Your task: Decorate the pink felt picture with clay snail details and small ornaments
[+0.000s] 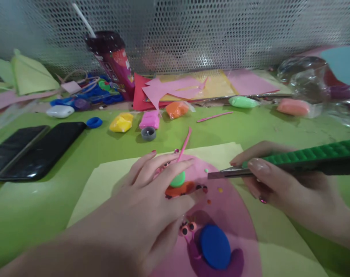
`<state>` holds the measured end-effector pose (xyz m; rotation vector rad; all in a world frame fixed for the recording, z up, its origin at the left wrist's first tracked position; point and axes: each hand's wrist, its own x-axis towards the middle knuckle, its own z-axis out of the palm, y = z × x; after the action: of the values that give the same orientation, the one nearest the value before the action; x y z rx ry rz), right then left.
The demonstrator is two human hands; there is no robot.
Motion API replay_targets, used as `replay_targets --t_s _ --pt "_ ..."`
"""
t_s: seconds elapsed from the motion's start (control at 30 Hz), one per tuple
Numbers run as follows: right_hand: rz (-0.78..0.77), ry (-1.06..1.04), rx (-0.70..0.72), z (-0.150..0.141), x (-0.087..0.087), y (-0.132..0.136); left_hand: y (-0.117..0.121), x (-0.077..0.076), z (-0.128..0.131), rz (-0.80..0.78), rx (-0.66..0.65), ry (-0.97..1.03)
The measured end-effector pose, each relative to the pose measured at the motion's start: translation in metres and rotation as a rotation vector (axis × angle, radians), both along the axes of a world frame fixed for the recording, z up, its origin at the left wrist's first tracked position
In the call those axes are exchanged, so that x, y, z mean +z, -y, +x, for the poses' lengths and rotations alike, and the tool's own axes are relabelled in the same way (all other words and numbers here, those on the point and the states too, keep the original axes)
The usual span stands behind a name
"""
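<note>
My left hand lies on a pink disc, with its fingers curled over a small clay figure: a green ball on an orange base, with a thin pink clay strip sticking up. My right hand grips a green-handled craft knife, whose metal blade points left toward the figure. A clay snail with a blue shell and purple body sits on the disc near me. The disc rests on pale yellow paper.
Two black phones lie at the left. Lumps of yellow, pink, orange and green clay, a small grey tub, coloured paper sheets and a dark red cup with a straw stand before a perforated metal wall.
</note>
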<state>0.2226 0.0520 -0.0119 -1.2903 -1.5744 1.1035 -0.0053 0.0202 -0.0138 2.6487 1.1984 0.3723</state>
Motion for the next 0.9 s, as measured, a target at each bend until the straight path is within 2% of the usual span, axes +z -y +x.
replay_targets --t_s 0.13,0.23,0.43,0.73,0.9 --pt "0.022 0.003 0.076 0.0025 -0.0005 0.0003 0.0008 0.0026 0.0012 -0.021 -0.005 -0.024" --pt "-0.012 -0.02 0.011 0.0009 0.0008 0.0002 0.0012 0.0033 -0.0005 -0.028 0.007 -0.056" --pt "-0.034 -0.101 0.011 -0.0005 -0.0001 -0.0024 0.0001 0.0022 -0.0031 -0.014 -0.029 -0.128" --pt "-0.04 -0.006 -0.037 -0.0004 -0.0012 -0.0003 -0.0017 0.0061 0.0011 -0.022 -0.041 -0.152" --pt "-0.01 -0.011 0.021 0.0 -0.0012 -0.0004 -0.0013 0.0069 0.0032 -0.014 -0.044 -0.18"
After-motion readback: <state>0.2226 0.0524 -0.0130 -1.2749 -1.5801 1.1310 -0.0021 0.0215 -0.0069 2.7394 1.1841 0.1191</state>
